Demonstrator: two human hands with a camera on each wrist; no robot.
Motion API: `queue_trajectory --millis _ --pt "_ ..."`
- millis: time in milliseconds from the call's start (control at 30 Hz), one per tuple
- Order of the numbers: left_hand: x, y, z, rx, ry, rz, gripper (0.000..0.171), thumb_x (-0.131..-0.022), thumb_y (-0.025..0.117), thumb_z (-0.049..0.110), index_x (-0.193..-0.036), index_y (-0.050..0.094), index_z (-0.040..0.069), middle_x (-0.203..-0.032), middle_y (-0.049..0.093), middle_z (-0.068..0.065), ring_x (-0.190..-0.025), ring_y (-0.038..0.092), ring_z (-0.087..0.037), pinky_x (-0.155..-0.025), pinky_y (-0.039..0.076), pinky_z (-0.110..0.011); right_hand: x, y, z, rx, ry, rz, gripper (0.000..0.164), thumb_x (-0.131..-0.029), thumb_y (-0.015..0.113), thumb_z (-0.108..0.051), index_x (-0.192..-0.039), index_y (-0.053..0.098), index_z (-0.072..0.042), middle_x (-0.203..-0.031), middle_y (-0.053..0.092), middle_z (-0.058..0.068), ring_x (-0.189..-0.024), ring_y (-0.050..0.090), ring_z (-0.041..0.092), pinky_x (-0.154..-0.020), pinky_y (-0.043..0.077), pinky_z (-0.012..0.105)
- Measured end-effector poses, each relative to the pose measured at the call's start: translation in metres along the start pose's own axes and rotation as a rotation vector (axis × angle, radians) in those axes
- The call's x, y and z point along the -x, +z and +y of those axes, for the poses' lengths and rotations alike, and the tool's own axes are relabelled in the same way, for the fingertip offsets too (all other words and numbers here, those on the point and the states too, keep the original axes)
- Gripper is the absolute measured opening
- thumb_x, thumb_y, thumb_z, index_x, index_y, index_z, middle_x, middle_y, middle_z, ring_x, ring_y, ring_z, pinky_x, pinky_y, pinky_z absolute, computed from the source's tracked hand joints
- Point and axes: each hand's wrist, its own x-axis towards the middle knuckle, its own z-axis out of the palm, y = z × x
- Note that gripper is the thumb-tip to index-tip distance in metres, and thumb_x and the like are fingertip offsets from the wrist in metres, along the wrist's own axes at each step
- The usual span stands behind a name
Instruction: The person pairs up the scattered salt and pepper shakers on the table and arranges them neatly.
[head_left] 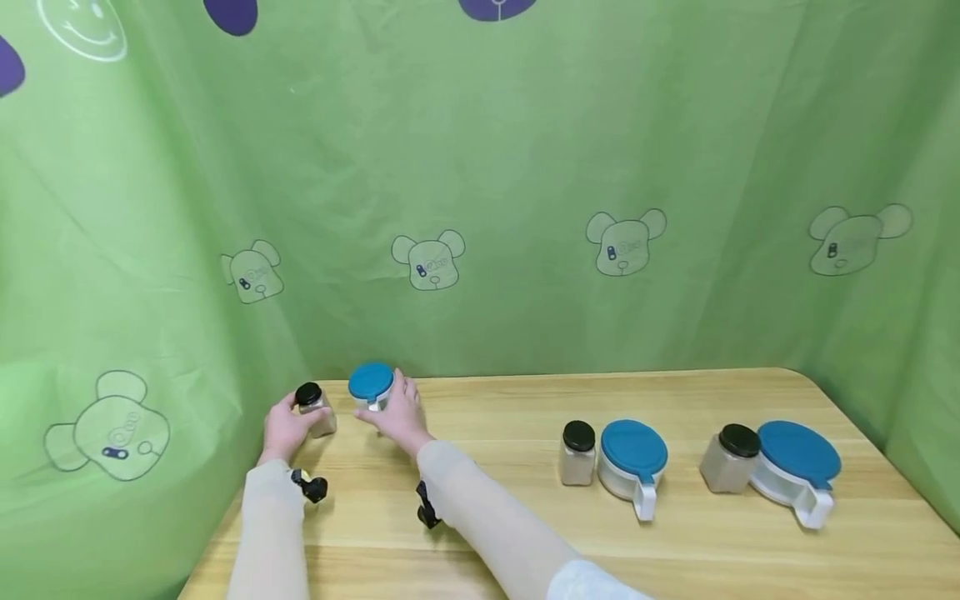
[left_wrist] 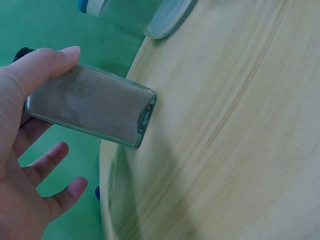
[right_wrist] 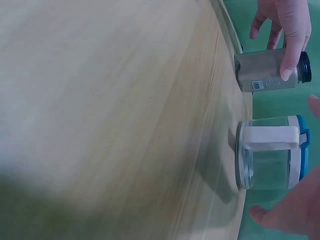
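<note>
My left hand (head_left: 287,427) holds a square glass jar (left_wrist: 92,102) of greyish-brown powder between thumb and fingers, near its black lid (head_left: 308,393). Two fingers of that hand stretch out away from the glass in the left wrist view. The jar is at the far left corner of the table. Just right of it stands a clear glass pot (right_wrist: 270,167) with a blue lid (head_left: 371,380) and a white handle (right_wrist: 271,137). Around this pot my right hand (head_left: 401,417) spreads its thumb and fingers, with gaps to the glass in the right wrist view.
On the table's right half (head_left: 517,533) stand two more pairs: a black-lidded jar (head_left: 577,467) beside a blue-lidded pot (head_left: 633,450), and another jar (head_left: 726,467) beside another pot (head_left: 798,454). A green curtain (head_left: 517,317) hangs behind the table's back edge.
</note>
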Motion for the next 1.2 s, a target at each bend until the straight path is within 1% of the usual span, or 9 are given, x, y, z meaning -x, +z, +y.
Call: queue_trajectory --millis 100,233,333,433,533,700,833,967,1200 --pt "-0.001 0.002 -0.001 -0.001 -0.006 0.01 0.062 -0.084 0.076 0.029 -0.132 0.053 -0.004 -0.134 0.055 -0.03 -0.126 0.05 -0.046 -0.109 0.037 -0.056 -0.006 0.003 0.001 0.019 -0.009 -0.004 0.111 -0.074 0.08 -0.052 -0.155 0.018 -0.008 -0.153 0.031 0.019 -0.141 0.034 0.036 -0.112 0.037 0.052" --pt "-0.003 0.008 -0.003 0.011 -0.019 0.006 0.063 -0.084 0.076 0.027 -0.133 0.052 -0.004 -0.136 0.053 -0.03 -0.128 0.049 -0.046 -0.11 0.037 -0.055 -0.01 0.006 0.006 0.017 0.014 0.002 0.111 -0.074 0.079 -0.053 -0.155 0.017 -0.008 -0.155 0.03 0.019 -0.141 0.034 0.037 -0.111 0.037 0.054" --pt "-0.004 0.012 -0.005 0.035 -0.025 -0.001 0.062 -0.084 0.076 0.026 -0.133 0.052 -0.004 -0.137 0.052 -0.03 -0.129 0.048 -0.045 -0.111 0.036 -0.055 -0.012 0.01 0.01 0.014 0.037 0.013 0.112 -0.074 0.08 -0.052 -0.155 0.017 -0.007 -0.155 0.029 0.019 -0.142 0.033 0.037 -0.112 0.036 0.054" --pt "-0.006 0.016 -0.008 0.055 -0.024 0.009 0.061 -0.083 0.076 0.025 -0.133 0.052 -0.004 -0.137 0.053 -0.03 -0.129 0.048 -0.045 -0.111 0.035 -0.055 -0.016 0.014 0.013 0.009 0.033 0.014 0.113 -0.074 0.08 -0.051 -0.155 0.016 -0.005 -0.155 0.028 0.021 -0.142 0.033 0.038 -0.112 0.036 0.054" --pt "-0.006 0.015 -0.009 0.072 -0.025 0.028 0.062 -0.083 0.076 0.023 -0.134 0.052 -0.003 -0.137 0.053 -0.029 -0.13 0.048 -0.044 -0.112 0.036 -0.054 -0.02 0.019 0.012 0.008 0.026 0.017 0.113 -0.074 0.081 -0.05 -0.155 0.016 -0.005 -0.155 0.029 0.022 -0.141 0.034 0.039 -0.112 0.036 0.054" --pt "-0.007 0.008 -0.01 0.093 -0.029 0.041 0.065 -0.083 0.076 0.023 -0.137 0.05 -0.003 -0.139 0.052 -0.029 -0.132 0.046 -0.043 -0.113 0.035 -0.053 -0.03 0.026 0.007 0.011 -0.003 0.042 0.109 -0.076 0.081 -0.045 -0.154 0.017 -0.004 -0.153 0.034 0.022 -0.137 0.041 0.039 -0.11 0.04 0.051" --pt "-0.007 0.011 -0.009 0.106 -0.046 0.031 0.065 -0.083 0.076 0.024 -0.136 0.051 -0.002 -0.139 0.052 -0.028 -0.132 0.046 -0.043 -0.113 0.034 -0.054 -0.035 0.028 0.014 -0.009 -0.027 0.033 0.105 -0.078 0.081 -0.039 -0.154 0.018 -0.003 -0.15 0.037 0.022 -0.136 0.043 0.04 -0.109 0.041 0.052" --pt "-0.006 0.012 -0.009 0.106 -0.053 0.033 0.063 -0.082 0.077 0.025 -0.134 0.053 -0.001 -0.138 0.053 -0.029 -0.131 0.047 -0.043 -0.113 0.035 -0.054 -0.036 0.029 0.017 -0.058 -0.027 0.023 0.101 -0.078 0.081 -0.032 -0.152 0.02 -0.002 -0.148 0.038 0.023 -0.134 0.044 0.041 -0.109 0.041 0.053" --pt "-0.005 0.009 -0.009 0.088 -0.058 0.049 0.063 -0.084 0.076 0.026 -0.135 0.052 -0.001 -0.138 0.053 -0.029 -0.132 0.047 -0.043 -0.113 0.035 -0.053 -0.039 0.031 0.016 -0.097 0.0 0.027 0.097 -0.077 0.082 -0.032 -0.149 0.025 -0.001 -0.144 0.043 0.023 -0.132 0.047 0.04 -0.107 0.043 0.052"
